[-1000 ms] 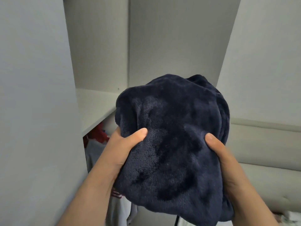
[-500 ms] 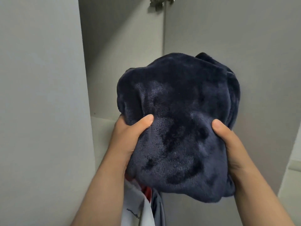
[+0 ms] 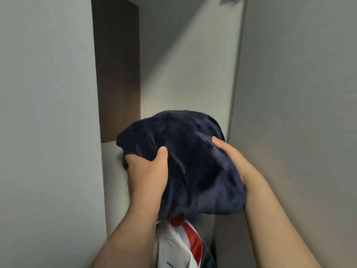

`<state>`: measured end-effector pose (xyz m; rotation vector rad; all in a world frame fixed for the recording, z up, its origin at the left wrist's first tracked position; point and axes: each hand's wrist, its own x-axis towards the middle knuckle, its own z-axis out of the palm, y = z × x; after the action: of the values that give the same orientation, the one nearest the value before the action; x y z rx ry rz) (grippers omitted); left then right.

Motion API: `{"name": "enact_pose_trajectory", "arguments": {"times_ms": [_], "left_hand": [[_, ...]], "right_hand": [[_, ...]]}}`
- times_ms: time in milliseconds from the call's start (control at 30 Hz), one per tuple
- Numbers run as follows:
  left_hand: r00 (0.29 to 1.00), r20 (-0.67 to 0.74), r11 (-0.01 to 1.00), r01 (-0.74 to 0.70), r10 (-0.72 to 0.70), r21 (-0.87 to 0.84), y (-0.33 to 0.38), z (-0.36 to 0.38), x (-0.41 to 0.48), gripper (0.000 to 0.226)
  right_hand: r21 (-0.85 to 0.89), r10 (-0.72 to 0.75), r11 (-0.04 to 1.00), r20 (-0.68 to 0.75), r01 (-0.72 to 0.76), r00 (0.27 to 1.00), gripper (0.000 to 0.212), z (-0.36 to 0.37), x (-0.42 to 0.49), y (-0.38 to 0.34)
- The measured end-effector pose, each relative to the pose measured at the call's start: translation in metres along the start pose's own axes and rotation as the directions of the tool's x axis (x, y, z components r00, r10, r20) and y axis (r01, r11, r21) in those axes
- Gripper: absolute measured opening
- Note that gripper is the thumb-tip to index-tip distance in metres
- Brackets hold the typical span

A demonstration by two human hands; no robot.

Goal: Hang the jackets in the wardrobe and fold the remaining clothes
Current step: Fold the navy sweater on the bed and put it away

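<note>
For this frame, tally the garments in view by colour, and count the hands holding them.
Navy fleece garment, bundled: 1
White garment with red trim, below the bundle: 1
Hands gripping the navy bundle: 2, left hand and right hand
Total: 2 garments, 2 hands

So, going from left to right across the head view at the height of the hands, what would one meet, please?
Pale wardrobe side panel → left hand gripping the fabric → dark blue fleece bundle → right hand gripping its far side → grey wardrobe door.
</note>
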<state>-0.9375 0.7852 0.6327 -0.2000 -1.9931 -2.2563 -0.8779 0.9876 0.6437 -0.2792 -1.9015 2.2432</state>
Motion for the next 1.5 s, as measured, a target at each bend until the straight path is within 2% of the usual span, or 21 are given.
{"name": "enact_pose_trajectory", "arguments": {"times_ms": [133,200,233,267,300,367,433,467,567,700,767,867,933,1000,1100,1167,1267,1367,1433,1467,1500], "left_hand": [[0.999,-0.005,0.999,0.045,-0.045,-0.011,-0.007,-0.005,0.005,0.066],[0.983,-0.092,0.966,-0.136,0.16,0.222,-0.004,-0.009,-0.003,0.075],[0.945,-0.072,0.898,-0.278,0.32,0.34,-0.001,-0.011,-0.01,0.078],[0.894,0.026,0.807,-0.415,0.447,0.421,0.004,-0.012,-0.018,0.08],[0.853,0.166,0.715,-0.508,0.494,0.48,0.007,-0.012,-0.024,0.083],[0.833,0.366,0.571,-0.552,0.415,0.608,0.006,-0.01,-0.031,0.089],[0.861,0.39,0.491,-0.508,0.327,0.708,0.001,-0.01,-0.032,0.095],[0.876,0.369,0.497,-0.48,0.31,0.723,0.001,-0.011,-0.033,0.096],[0.905,0.29,0.545,-0.421,0.313,0.725,0.001,-0.01,-0.035,0.096],[0.934,0.161,0.501,-0.309,0.318,0.808,-0.007,-0.007,-0.047,0.105],[0.954,0.139,0.521,-0.264,0.266,0.812,-0.013,-0.006,-0.052,0.111],[0.979,0.132,0.654,-0.201,0.154,0.73,-0.014,-0.003,-0.043,0.118],[0.986,0.119,0.714,-0.17,0.12,0.68,-0.012,0.002,-0.028,0.113],[0.99,0.076,0.758,-0.138,0.117,0.637,-0.014,0.009,-0.016,0.109],[0.988,-0.02,0.778,-0.106,0.151,0.619,-0.022,0.025,-0.001,0.103],[0.986,-0.069,0.753,-0.072,0.154,0.654,-0.028,0.04,0.013,0.098],[0.989,-0.099,0.728,-0.015,0.113,0.685,-0.033,0.051,0.042,0.097],[0.988,-0.09,0.691,-0.021,0.125,0.723,-0.037,0.047,0.068,0.097],[0.985,-0.105,0.658,-0.011,0.137,0.753,-0.041,0.046,0.08,0.096],[0.984,-0.116,0.644,0.0,0.138,0.765,-0.041,0.046,0.085,0.096],[0.983,-0.126,0.635,0.015,0.13,0.773,-0.041,0.048,0.091,0.096]], "right_hand": [[-0.212,0.082,0.974,0.02,-0.076,0.996,0.056,-0.013,0.032,-0.009],[-0.291,0.114,0.951,0.012,-0.106,0.993,0.06,-0.013,0.038,-0.016],[-0.332,0.109,0.937,-0.01,-0.106,0.994,0.063,-0.012,0.038,-0.02],[-0.39,0.073,0.916,-0.063,-0.092,0.995,0.065,-0.011,0.038,-0.024],[-0.459,-0.008,0.887,-0.132,-0.054,0.991,0.065,-0.009,0.038,-0.026],[-0.608,-0.243,0.793,-0.246,0.046,0.939,0.057,-0.005,0.031,-0.028],[-0.755,-0.448,0.651,-0.302,0.076,0.841,0.06,-0.001,0.013,-0.022],[-0.797,-0.527,0.597,-0.302,0.093,0.795,0.065,0.001,-0.001,-0.016],[-0.777,-0.657,0.568,-0.23,0.271,0.718,0.072,0.01,-0.034,0.004],[-0.856,-0.642,0.447,-0.104,0.261,0.759,0.08,0.021,-0.039,0.032],[-0.832,-0.632,0.479,-0.105,0.28,0.768,0.085,0.02,-0.036,0.043],[-0.774,-0.626,0.528,-0.078,0.349,0.776,0.084,0.013,-0.022,0.047],[-0.757,-0.619,0.535,-0.049,0.375,0.784,0.082,0.011,-0.006,0.042],[-0.754,-0.619,0.521,-0.01,0.4,0.786,0.068,0.013,0.014,0.032],[-0.734,-0.622,0.515,0.036,0.444,0.782,0.03,0.015,0.047,0.018],[-0.7,-0.624,0.539,0.043,0.469,0.781,0.034,0.015,0.072,0.017],[-0.685,-0.62,0.556,0.035,0.471,0.784,0.057,0.013,0.108,0.018],[-0.813,-0.702,0.393,0.037,0.43,0.711,0.05,0.018,0.127,0.023],[-0.948,-0.791,0.2,-0.007,0.247,0.612,0.047,0.024,0.135,0.025],[-0.981,-0.813,0.141,-0.038,0.133,0.581,0.048,0.028,0.138,0.025],[-0.99,-0.8,0.132,-0.08,0.045,0.595,0.05,0.033,0.142,0.025]]}}
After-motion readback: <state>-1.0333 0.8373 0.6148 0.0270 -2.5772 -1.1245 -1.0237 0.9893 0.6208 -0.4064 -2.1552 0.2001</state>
